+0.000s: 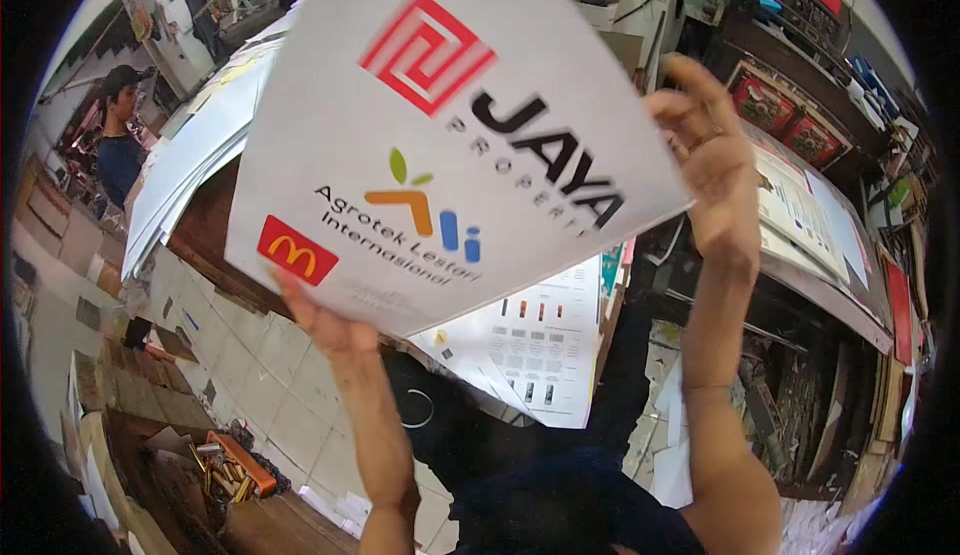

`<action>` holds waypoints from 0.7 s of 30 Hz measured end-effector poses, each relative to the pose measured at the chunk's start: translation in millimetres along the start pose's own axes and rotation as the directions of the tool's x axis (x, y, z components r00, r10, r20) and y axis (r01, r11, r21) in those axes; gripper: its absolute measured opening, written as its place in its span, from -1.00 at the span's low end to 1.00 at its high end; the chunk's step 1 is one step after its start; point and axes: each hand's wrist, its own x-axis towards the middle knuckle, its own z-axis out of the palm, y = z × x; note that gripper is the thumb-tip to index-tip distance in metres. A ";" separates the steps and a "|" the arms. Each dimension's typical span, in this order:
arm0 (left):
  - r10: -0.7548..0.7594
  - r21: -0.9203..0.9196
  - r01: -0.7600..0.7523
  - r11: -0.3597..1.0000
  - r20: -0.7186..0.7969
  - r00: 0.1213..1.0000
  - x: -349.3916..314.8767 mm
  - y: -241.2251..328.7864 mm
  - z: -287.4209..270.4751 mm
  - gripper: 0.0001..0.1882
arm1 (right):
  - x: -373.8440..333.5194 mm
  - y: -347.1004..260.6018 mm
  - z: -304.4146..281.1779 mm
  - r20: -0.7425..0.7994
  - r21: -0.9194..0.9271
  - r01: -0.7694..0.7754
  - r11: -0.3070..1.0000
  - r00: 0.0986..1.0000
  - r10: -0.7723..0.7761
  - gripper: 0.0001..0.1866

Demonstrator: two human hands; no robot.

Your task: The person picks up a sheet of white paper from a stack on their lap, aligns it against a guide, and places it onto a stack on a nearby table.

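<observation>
Head view, from across a cluttered workroom: at far left, a person (122,160) in a dark cap and dark top is seen beyond a pile of large papers (195,160); at near left, an orange tray (243,463) sits beside small brownish pieces. The left hand (335,327) is closed on the near left edge of a white sheet (440,145), fingertips over its printed front. Raised and tilted in the middle of the scene, the sheet shows red, black, orange, green and blue designs. Under its near edge, a printed page (570,365) pokes out. To the right, the right hand (710,150) is at the sheet's right corner, fingers half curled and blurred; I cannot tell whether they grip it. At far right, red framed pieces (790,115) stand behind a booklet (800,217) on a bench (850,317).
</observation>
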 end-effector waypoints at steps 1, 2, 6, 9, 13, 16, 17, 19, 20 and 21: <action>-0.026 0.075 0.024 0.997 0.029 0.999 3.1 9.6 -7.6 -0.21 | -1.0 0.1 -2.7 0.183 -0.256 0.055 0.965 0.983 -0.007 0.09; -0.054 0.150 0.045 0.988 0.056 0.997 7.7 15.8 -15.0 -0.24 | -4.9 5.0 4.1 0.128 -0.434 -0.092 0.896 0.978 0.162 0.11; -0.046 0.410 -0.001 0.912 0.104 0.993 -20.7 -4.1 -70.0 -0.28 | -66.0 75.8 -11.2 0.159 -0.274 -0.453 0.849 0.849 0.504 -0.24; -0.011 0.465 -0.030 0.885 0.084 0.996 -26.0 -48.7 -99.9 -0.31 | -108.2 110.7 -30.2 0.123 -0.259 -0.471 0.843 0.850 0.512 -0.35; -0.003 0.622 -0.020 0.783 0.035 0.999 -39.2 -74.9 -149.4 -0.12 | -131.7 132.7 -40.3 0.070 -0.210 -0.550 0.808 0.816 0.574 -0.39; -0.153 0.583 0.047 0.811 0.135 0.979 -39.6 -64.7 -182.2 -0.14 | -141.2 133.4 -43.2 0.049 -0.136 -0.598 0.790 0.792 0.609 -0.26; -0.276 0.584 0.121 0.802 0.184 0.943 -33.8 -58.5 -183.6 -0.12 | -144.2 133.1 -44.2 0.033 -0.039 -0.660 0.750 0.750 0.661 -0.19; -0.585 0.870 0.307 0.385 -0.027 0.811 -30.4 -49.9 -163.2 -0.11 | -157.3 137.2 -36.0 -0.017 0.054 -0.635 0.771 0.771 0.636 -0.07; -0.351 0.765 0.166 0.622 0.084 0.932 -48.9 -63.4 -162.1 -0.08 | -168.2 144.7 -26.1 -0.094 0.046 -0.638 0.769 0.763 0.639 -0.04; -0.079 0.614 -0.030 0.788 0.150 0.985 -62.7 -73.5 -160.0 -0.06 | -178.1 152.6 -18.2 -0.177 0.038 -0.641 0.767 0.751 0.636 -0.01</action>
